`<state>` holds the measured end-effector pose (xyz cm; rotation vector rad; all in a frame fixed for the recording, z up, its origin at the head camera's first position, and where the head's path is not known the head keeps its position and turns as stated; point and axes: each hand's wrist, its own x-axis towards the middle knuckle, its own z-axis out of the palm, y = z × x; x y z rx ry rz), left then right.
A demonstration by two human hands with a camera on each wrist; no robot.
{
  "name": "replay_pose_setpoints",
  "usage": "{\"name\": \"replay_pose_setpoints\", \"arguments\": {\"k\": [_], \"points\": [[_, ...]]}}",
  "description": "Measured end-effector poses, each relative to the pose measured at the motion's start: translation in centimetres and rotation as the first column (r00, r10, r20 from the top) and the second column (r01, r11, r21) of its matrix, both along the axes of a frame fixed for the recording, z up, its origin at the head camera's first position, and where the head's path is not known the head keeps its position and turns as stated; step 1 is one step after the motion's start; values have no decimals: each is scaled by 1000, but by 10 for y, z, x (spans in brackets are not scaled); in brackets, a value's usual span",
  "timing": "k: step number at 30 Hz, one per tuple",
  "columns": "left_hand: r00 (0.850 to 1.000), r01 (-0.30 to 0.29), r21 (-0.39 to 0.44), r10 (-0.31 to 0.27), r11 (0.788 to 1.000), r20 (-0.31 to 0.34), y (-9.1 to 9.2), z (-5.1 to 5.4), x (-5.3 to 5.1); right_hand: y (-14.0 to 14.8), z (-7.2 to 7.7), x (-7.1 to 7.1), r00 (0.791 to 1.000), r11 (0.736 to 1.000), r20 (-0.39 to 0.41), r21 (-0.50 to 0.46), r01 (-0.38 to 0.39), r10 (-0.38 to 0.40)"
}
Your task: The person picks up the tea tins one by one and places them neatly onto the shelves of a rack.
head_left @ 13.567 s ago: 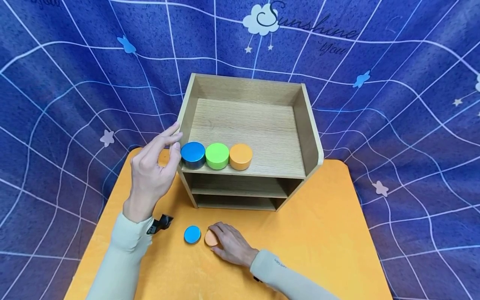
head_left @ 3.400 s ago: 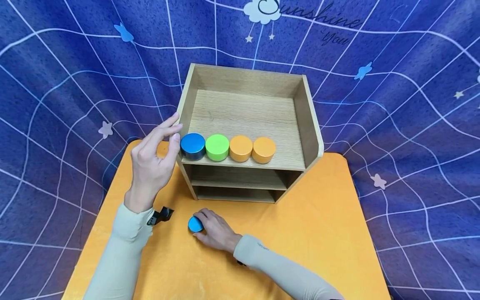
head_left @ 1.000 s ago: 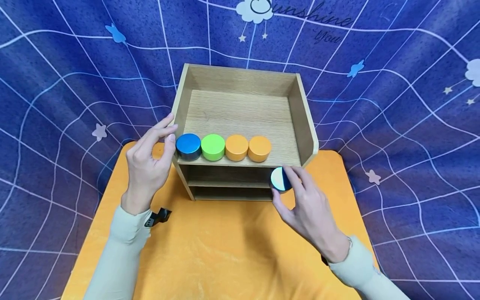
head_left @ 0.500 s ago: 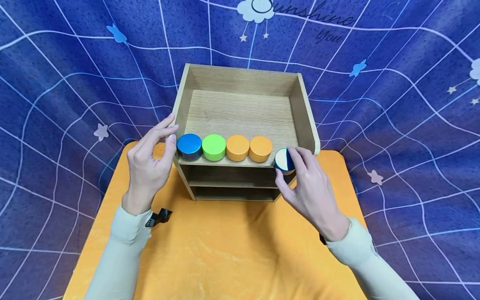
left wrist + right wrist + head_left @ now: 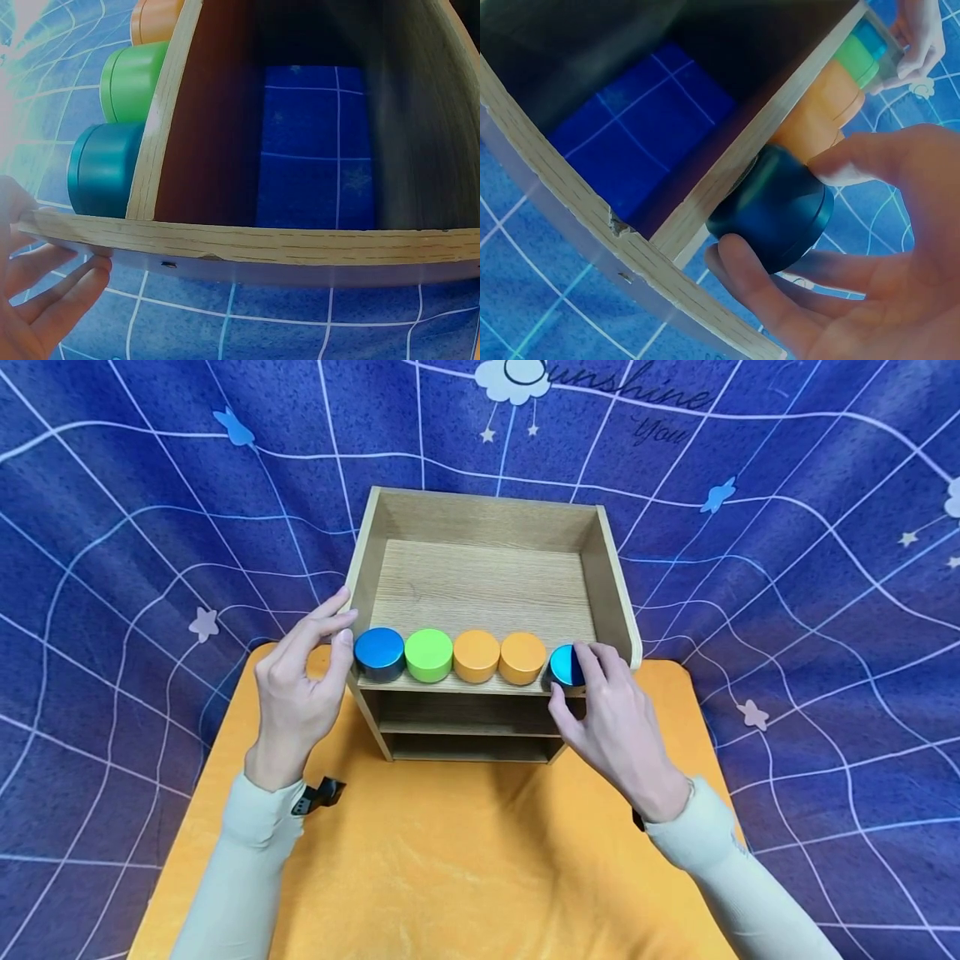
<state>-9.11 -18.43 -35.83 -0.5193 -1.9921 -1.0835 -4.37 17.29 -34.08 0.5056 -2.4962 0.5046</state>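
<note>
My left hand pinches the left side panel of a small wooden shelf. In the left wrist view, the thumb and fingers lie on either side of the panel's edge. My right hand grips a shiny blue round tin between thumb and fingers, at the right front of the top board. Leftward from it, along the same front edge, stand two orange tins, a green tin and another blue tin. A gap separates the held tin from the nearer orange one; fingers cover part of its top.
The shelf stands on an orange-covered table, with lower compartments facing the person. Raised side panels and a back board bound its top. A blue patterned curtain surrounds the table.
An orange tin, then the second blue tin, left the table for the shelf top. Over the last second my right hand has carried that blue tin up and onto the front edge. The left hand stays.
</note>
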Motion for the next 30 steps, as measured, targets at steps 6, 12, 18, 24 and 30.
{"name": "replay_pose_setpoints", "arguments": {"k": [6,12,18,24,30], "points": [[1000,-1,1,1,1000,3,0,-1,0,-1,1,-5,999,1000,33,-6,15,-14],[1000,-5,19,5,1000,3,3,0,1,-1,0,-7,999,1000,48,-16,12,-12],[1000,-7,9,7,1000,-3,5,3,2,-1,2,-5,999,1000,44,2,8,-8],[1000,-9,17,9,1000,-2,7,5,4,1,4,-1,999,999,-18,16,-38,39],[1000,-4,28,4,1000,-6,11,10,9,3,7,4,995,997,-62,-26,-73,71]]}}
